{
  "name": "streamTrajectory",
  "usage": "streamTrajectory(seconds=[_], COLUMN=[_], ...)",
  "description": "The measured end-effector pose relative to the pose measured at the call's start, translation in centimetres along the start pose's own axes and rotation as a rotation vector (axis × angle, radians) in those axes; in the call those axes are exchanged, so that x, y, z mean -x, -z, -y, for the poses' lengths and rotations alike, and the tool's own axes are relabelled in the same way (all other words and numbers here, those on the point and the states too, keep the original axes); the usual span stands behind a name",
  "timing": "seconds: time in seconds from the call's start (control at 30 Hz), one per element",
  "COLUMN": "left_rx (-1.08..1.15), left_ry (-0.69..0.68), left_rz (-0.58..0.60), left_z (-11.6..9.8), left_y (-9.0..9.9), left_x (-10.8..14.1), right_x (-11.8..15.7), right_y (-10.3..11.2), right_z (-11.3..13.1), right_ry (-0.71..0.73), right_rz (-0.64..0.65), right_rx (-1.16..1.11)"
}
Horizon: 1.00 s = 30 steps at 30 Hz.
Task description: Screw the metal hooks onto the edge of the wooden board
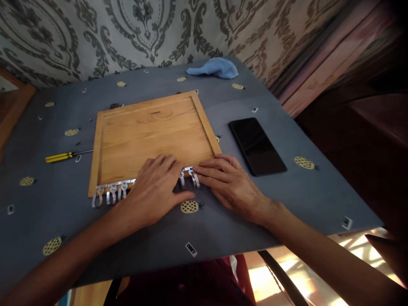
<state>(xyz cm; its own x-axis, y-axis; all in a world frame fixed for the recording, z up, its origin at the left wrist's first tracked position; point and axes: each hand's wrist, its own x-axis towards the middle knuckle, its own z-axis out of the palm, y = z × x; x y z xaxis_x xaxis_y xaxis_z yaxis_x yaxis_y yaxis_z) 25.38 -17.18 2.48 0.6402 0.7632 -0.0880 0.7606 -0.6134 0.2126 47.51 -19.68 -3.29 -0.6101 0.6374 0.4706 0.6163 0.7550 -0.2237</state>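
A wooden board (153, 131) with a raised frame lies flat on the table. Along its near edge runs a silver metal hook rail (111, 187) with several double hooks pointing towards me. My left hand (156, 191) rests over the middle of this rail, fingers laid on the board and thumb stretched apart, hiding some hooks. At the rail's right end, my right hand (232, 187) lies with its fingers stretched out, touching the rail and the board's near right corner. Its thumb is mostly hidden.
Left of the board lies a yellow-handled screwdriver (60, 157), its tip at the frame's edge. A black smartphone (258, 146) is on the right. A blue cloth (216, 68) sits at the back of the pineapple-patterned tablecloth (153, 238). Dark small pieces (115, 106) show behind the board.
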Motion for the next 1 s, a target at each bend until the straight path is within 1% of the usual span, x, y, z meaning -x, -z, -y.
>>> streamTrajectory(seconds=[0.2,0.43,0.6,0.73,1.0], left_rx=[0.031,0.085,0.102,0.131,0.127], left_ry=[0.029,0.02,0.032,0.054,0.035], left_rz=[-0.022,-0.058,-0.064,-0.051,-0.077], left_z=[-0.34,-0.21,-0.29,-0.34,-0.3], left_y=[-0.45,-0.87,-0.72,-0.5,-0.6], left_x=[-0.46,-0.53,-0.83,-0.97,-0.92], right_x=[-0.08,0.05,0.03,-0.02,-0.14], right_y=[0.01,-0.01,0.0,-0.11,-0.13], right_z=[0.12,0.13,0.22,0.32,0.45], right_ry=[-0.008,-0.008,-0.02,-0.015,-0.002], right_rz=[-0.009,-0.008,0.011,-0.011,-0.022], right_rx=[-0.013,0.001,-0.008,0.009,0.015])
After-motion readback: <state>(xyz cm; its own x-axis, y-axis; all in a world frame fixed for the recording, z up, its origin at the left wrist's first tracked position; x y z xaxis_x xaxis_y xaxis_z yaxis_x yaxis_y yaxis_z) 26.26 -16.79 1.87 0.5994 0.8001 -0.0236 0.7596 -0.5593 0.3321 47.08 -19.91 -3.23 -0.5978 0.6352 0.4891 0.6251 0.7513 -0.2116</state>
